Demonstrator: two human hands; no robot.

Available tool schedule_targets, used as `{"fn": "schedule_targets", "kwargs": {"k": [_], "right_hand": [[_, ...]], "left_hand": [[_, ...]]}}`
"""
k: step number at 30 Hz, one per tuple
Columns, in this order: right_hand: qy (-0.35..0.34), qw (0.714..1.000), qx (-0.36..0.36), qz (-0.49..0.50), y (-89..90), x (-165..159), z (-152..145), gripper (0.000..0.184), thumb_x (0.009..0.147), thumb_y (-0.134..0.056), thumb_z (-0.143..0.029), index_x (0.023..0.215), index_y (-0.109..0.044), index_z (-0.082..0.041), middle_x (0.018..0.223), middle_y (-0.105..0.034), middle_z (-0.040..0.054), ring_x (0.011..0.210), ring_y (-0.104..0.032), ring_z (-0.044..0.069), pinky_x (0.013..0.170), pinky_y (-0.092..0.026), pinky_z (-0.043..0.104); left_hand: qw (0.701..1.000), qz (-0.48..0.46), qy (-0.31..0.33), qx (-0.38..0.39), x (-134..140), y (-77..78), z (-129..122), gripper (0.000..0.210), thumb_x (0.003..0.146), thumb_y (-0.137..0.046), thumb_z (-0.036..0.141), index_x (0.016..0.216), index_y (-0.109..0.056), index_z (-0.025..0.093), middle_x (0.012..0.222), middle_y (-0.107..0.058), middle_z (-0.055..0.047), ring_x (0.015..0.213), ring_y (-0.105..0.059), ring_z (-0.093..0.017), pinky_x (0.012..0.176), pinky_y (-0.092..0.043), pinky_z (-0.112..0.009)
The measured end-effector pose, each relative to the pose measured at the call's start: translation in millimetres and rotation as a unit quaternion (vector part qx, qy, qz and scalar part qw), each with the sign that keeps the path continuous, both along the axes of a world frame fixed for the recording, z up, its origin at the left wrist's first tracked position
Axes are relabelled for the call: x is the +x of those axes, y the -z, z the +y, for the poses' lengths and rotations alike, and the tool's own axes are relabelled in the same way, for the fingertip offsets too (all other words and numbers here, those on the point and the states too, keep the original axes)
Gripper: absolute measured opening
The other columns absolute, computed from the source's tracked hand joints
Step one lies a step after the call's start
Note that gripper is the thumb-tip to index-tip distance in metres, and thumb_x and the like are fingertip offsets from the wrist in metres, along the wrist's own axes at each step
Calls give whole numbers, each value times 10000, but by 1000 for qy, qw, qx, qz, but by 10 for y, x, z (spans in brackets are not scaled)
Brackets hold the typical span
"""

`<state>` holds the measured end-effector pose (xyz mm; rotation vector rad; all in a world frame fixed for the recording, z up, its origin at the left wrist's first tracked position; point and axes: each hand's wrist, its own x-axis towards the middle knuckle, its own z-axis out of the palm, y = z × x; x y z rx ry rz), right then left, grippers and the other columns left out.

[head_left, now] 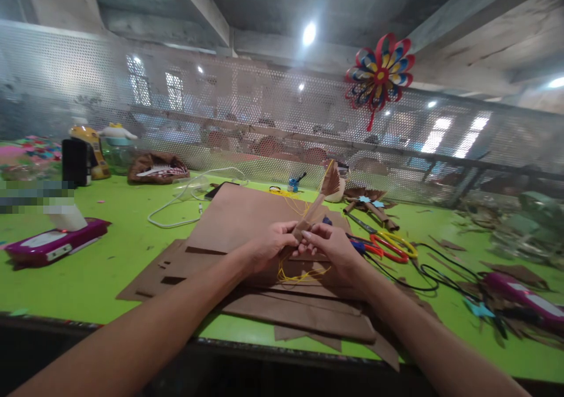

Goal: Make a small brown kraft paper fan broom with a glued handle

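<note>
Both my hands are closed on one brown paper piece (314, 210), a narrow rolled or folded stem with a pleated, fan-like top (331, 184). It is held tilted, fan end up and away from me. My left hand (278, 241) pinches the lower stem from the left. From the right, the fingers of my right hand (324, 243) grip the same lower part. Yellow string (304, 277) hangs in loops below the fingers, and a strand runs up by the fan. Under my hands lie stacked brown paper sheets (238, 215).
Scissors with red handles (388, 250) and scissors with yellow handles (403, 244) lie right of the sheets. Purple devices sit at left (57, 241) and right (524, 294). A white cable (170, 225) curls at back left. A perforated metal screen (264, 109) stands behind the green table (127, 209).
</note>
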<state>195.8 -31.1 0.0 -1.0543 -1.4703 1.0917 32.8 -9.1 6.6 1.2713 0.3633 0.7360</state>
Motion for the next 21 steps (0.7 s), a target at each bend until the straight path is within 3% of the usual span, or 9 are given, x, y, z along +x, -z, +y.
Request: {"fn": "schedule_targets", "kwargs": {"k": [6,11,21], "right_hand": [[14,1000,19,-6,22,-48,6,379,650,-689,-528,668,-591,-163,571,-624,10,516,-527,116,543,-423,266],[31,999,-2,-11,39,-46,20,368,630,-711,-509,669,-599,-161,570,-619,8,518,-534,123,534,-415,264],[-19,998,-41,42,91,66,90,425,656,-698,-520,797,-654,-122,668,-661,56,602,-590,141,593,-449,272]], "left_hand": [[1000,1,-11,12,22,5,-17,229,642,-575,94,868,-604,124,711,-570,-25,606,-484,-88,574,-358,-211],[999,19,-23,37,14,11,-25,219,742,-657,268,897,-605,121,698,-546,-14,600,-462,-79,570,-343,-209],[997,39,-20,58,0,1,-24,221,772,-642,315,874,-581,129,693,-511,-6,596,-430,-77,567,-325,-212]]}}
